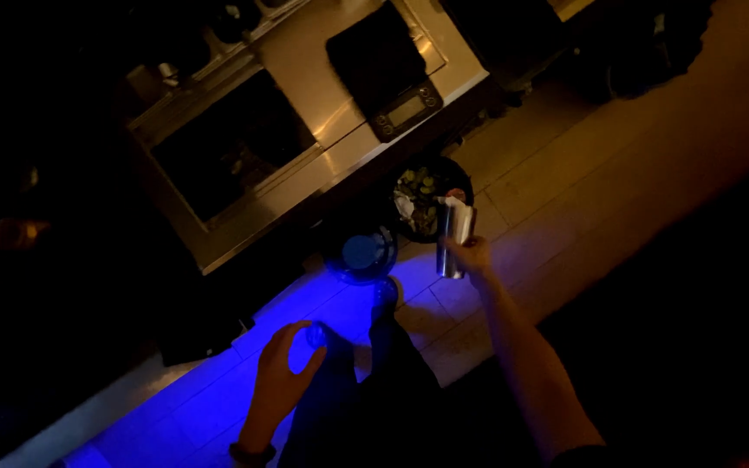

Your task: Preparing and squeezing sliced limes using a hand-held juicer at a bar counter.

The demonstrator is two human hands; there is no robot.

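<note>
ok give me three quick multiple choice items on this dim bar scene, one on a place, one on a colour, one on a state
1. Where is the round bin of scraps?
A. on the steel counter
B. on the floor beside the counter
C. in the left hand

2. What colour is the light on the floor?
A. blue
B. green
C. red

3. What is the right hand doing?
A. hanging empty
B. resting flat on the counter
C. gripping a metal cylinder

Answers: 1 B, the bin sits on the tiles below the steel counter. 2 A, the tiles glow blue. 3 C, the fingers wrap the shiny cylinder near the bin.
</note>
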